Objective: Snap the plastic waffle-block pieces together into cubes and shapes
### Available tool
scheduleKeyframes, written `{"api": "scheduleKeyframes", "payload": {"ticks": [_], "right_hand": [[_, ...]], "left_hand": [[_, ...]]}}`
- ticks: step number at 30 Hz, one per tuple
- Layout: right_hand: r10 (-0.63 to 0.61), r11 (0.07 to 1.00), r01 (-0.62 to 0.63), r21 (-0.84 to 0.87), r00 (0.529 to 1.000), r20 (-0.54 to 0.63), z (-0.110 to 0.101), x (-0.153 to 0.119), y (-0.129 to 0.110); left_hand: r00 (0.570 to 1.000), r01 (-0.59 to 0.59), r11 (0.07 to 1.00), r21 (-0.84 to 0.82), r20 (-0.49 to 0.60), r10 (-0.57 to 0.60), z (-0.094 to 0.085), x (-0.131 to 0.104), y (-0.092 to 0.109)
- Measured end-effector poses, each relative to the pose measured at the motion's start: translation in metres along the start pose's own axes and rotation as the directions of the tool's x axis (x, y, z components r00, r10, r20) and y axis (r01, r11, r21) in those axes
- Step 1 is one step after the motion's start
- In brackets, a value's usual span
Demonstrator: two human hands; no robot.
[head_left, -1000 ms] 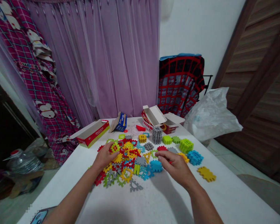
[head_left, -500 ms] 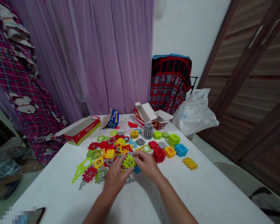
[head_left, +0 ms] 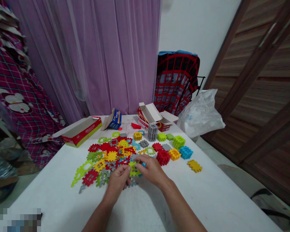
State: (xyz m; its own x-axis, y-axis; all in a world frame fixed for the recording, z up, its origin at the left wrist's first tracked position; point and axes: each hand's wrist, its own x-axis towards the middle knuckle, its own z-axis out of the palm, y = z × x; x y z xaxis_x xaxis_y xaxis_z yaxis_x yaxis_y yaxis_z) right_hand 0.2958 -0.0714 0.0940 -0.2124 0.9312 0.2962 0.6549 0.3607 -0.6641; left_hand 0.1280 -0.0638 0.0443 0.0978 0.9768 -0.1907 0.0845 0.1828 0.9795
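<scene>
Between my two hands is a lime-green toothed building tile point(head_left: 133, 170) with window-like openings, held up over the near edge of the pile. My right hand point(head_left: 151, 169) grips it from the right with thumb and fingers. At its left edge, the thumb and fingertips of my left hand point(head_left: 119, 179) are pinched together on it; some of those fingers are hidden. Under and behind the hands lie loose toothed tiles, among them a yellow tile point(head_left: 111, 156) and a red tile point(head_left: 90, 177). Just right of my right hand stands a red stack of tiles point(head_left: 163, 157).
On the white table point(head_left: 190, 199), right of the pile, are a yellow stack point(head_left: 174, 154), a blue stack point(head_left: 186, 152), a green stack point(head_left: 178, 142), a grey stack point(head_left: 152, 132) and a lone mustard tile point(head_left: 194, 166). Opened boxes, including a red-green box point(head_left: 83, 133), line the back.
The green tile has turned and shifted slightly. My left hand has gone from cupping its lower left side to pinching at its left edge. The whole view has moved a little.
</scene>
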Motion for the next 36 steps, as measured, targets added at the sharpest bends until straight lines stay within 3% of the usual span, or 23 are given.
{"api": "scheduleKeyframes", "payload": {"ticks": [4,9,20,25,32,34,36], "right_hand": [[-0.079,0.963,0.110,-0.245,0.988,0.131,-0.003,-0.007,-0.013],[-0.072,0.926,0.121,-0.358,0.987,0.145,0.004,-0.007,-0.018],[0.007,0.937,0.042,-0.345,0.990,0.139,-0.024,-0.007,-0.007],[-0.046,0.940,0.110,-0.322,0.979,0.200,-0.021,-0.007,-0.009],[-0.058,0.942,0.120,-0.314,0.979,0.197,-0.015,-0.009,-0.012],[-0.059,0.950,0.107,-0.294,0.984,0.167,-0.027,-0.012,-0.002],[-0.046,0.954,0.077,-0.288,0.992,0.115,-0.053,-0.014,0.015]], "left_hand": [[0.999,-0.028,0.999,-0.024,-0.031,0.027,0.001,0.000,-0.003],[0.999,-0.035,0.999,-0.012,-0.012,0.034,0.001,-0.001,0.000],[0.997,-0.078,0.996,-0.047,-0.013,0.078,0.003,-0.008,0.004],[0.997,-0.023,1.000,-0.006,0.069,0.023,0.003,-0.004,-0.004],[0.996,-0.029,0.999,0.028,0.091,0.026,0.003,-0.004,-0.004],[0.995,-0.057,0.998,0.036,0.083,0.054,0.004,-0.005,-0.007],[0.989,-0.123,0.991,0.058,0.092,0.118,0.005,-0.006,-0.011]]}}
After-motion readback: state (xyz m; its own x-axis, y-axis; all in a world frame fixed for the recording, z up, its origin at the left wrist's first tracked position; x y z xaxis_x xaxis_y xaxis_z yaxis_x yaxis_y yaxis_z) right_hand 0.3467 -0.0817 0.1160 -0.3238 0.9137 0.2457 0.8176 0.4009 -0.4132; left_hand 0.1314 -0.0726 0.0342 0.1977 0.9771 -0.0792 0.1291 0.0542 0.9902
